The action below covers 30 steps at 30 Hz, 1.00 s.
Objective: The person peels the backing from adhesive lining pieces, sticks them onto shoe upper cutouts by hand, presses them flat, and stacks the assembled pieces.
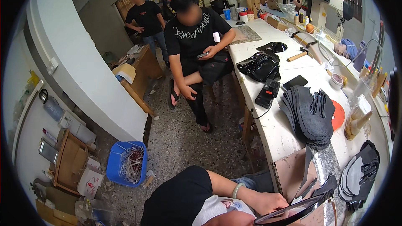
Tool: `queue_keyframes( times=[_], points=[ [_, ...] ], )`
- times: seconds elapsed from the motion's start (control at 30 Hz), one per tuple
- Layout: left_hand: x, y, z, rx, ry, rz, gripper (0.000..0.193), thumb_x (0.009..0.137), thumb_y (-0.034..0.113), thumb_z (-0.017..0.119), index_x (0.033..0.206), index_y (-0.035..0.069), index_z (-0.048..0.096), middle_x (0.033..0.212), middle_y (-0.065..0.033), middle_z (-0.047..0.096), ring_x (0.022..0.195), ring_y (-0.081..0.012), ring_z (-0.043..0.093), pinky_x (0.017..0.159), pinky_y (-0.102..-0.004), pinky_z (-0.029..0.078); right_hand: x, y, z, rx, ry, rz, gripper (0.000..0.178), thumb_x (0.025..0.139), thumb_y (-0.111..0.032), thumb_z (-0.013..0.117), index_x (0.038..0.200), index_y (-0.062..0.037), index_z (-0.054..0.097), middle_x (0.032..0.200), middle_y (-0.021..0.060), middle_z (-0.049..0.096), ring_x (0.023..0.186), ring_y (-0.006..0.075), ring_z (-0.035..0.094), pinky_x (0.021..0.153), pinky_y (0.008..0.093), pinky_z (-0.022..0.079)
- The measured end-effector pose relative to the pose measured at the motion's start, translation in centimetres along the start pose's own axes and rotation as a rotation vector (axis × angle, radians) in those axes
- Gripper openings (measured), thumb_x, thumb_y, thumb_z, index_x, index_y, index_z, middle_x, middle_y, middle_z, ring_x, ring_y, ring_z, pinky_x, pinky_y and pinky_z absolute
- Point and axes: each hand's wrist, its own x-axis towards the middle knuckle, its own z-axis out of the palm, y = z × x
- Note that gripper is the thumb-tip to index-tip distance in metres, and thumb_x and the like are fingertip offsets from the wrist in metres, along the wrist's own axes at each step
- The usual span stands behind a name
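Observation:
My left hand [270, 203], with a pale green bangle on its wrist, is at the near edge of the white worktable [268, 138]. Its fingers are curled closed; what they hold, if anything, is hidden. Just beyond it are a brown board [289, 173] and an upright dark grey strip [306, 167]. A dark glasses frame [322, 199] crosses the view and covers part of this area. A fanned stack of dark grey cut pieces [307, 115] lies farther along the table, over an orange-red disc [338, 115]. My right hand is not in view.
A second stack of black and grey pieces [360, 175] lies at right. Farther off are a phone [295, 82], a black device [268, 93], shiny black material [261, 65] and a hammer [297, 56]. A seated person [197, 46] is across the floor; a blue bin [127, 163] stands left.

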Motion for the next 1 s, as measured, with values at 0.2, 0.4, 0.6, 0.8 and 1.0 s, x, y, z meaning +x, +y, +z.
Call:
queue_keyframes(
  times=[0.2,0.4,0.6,0.8,1.0],
  points=[
    [-0.2,0.0,-0.2,0.006,-0.027,-0.034,0.023,0.089,0.017,0.063,0.084,-0.004,0.058,0.071,-0.0211,0.058,0.066,-0.037,0.058,0.058,-0.0401,0.044,-0.1,0.5,0.3,0.004,0.033,-0.034,0.019,0.097,-0.015,0.063,0.104,0.0018,0.07,0.079,0.0105,0.068,0.062,0.0153,0.062,0.055,0.0271,0.048],
    [-0.3,-0.1,-0.3,0.007,-0.03,-0.077,0.022,0.086,0.016,0.065,0.084,-0.005,0.059,0.073,-0.0212,0.059,0.067,-0.0368,0.059,0.059,-0.0405,0.044,0.0,0.4,0.4,-0.054,0.036,-0.043,0.018,0.097,-0.015,0.063,0.103,0.0007,0.07,0.075,0.0077,0.065,0.061,0.013,0.059,0.054,0.0257,0.046],
    [-0.3,0.5,-0.7,0.014,-0.059,-0.126,0.021,0.084,0.015,0.064,0.082,-0.005,0.059,0.072,-0.0217,0.059,0.067,-0.0363,0.06,0.058,-0.0406,0.044,0.4,0.7,0.5,0.028,0.046,-0.116,0.013,0.096,-0.012,0.064,0.1,-0.0005,0.07,0.077,0.0061,0.064,0.06,0.0117,0.059,0.053,0.0246,0.044],
    [-0.3,1.1,-0.9,-0.003,-0.032,-0.149,0.019,0.083,0.013,0.062,0.077,-0.004,0.058,0.068,-0.0205,0.058,0.062,-0.036,0.058,0.055,-0.0406,0.043,-1.0,3.9,-0.4,0.045,-0.053,0.212,0.026,0.094,-0.02,0.066,0.114,-0.0052,0.058,0.095,0.0124,0.061,0.077,0.0189,0.06,0.066,0.0315,0.049],
    [-1.0,0.4,-1.1,0.032,0.0,-0.225,0.018,0.082,0.012,0.059,0.077,-0.005,0.061,0.068,-0.0163,0.06,0.061,-0.0314,0.06,0.056,-0.0381,0.047,-1.6,5.0,0.1,-0.071,0.138,0.346,0.029,0.095,-0.026,0.065,0.114,-0.0058,0.06,0.099,0.0119,0.064,0.089,0.0198,0.059,0.073,0.0335,0.051]
  ],
)
